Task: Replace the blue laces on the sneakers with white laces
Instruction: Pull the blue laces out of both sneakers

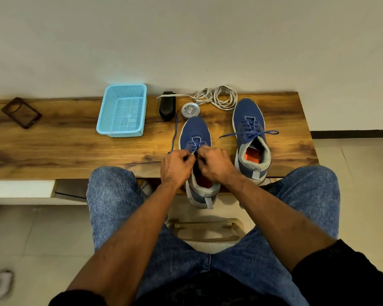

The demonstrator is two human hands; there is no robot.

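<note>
Both hands' fingers pinching blue lace (174,134) on near shoe (195,134), left hand (177,167), right hand (215,163), white laces (217,98) on bench (64,140)

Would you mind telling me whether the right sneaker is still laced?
Laced. The right sneaker has its blue lace crisscrossed through the eyelets, untied, ends spread sideways.

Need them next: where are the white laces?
The white laces lie coiled at the bench's far edge by the wall, beyond the right sneaker's toe, right of the round tin.
</note>
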